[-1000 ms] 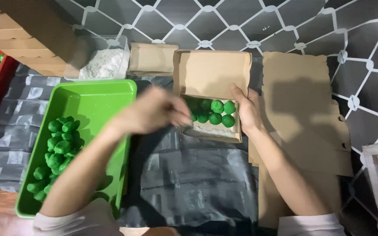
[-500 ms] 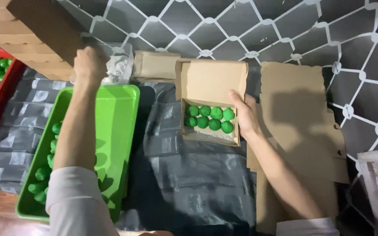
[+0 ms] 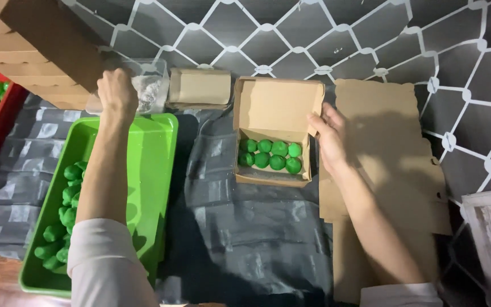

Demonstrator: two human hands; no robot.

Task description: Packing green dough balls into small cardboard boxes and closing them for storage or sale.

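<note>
Open cardboard box (image 3: pixel 274 133) holding eight green balls (image 3: pixel 271 154). The right hand (image 3: pixel 329 136), fingers loosely spread, is touching the box's right wall. Left of the box, beyond the green tray (image 3: pixel 154 165), the left hand (image 3: pixel 117 92) is curling over a clear plastic bag (image 3: pixel 149 88); its grip cannot be made out.

Single head-worn view, looking steeply down from above the person's own forearms onto a dark plastic-covered work surface (image 3: pixel 245 239), facing a grey wall with a white lattice pattern (image 3: pixel 313 34) along the top edge. Close range: the bright green plastic tray (image 3: pixel 160 148) sits lower left, the open brown cardboard box (image 3: pixel 277 105) centre. No second view shares the scene.
</note>
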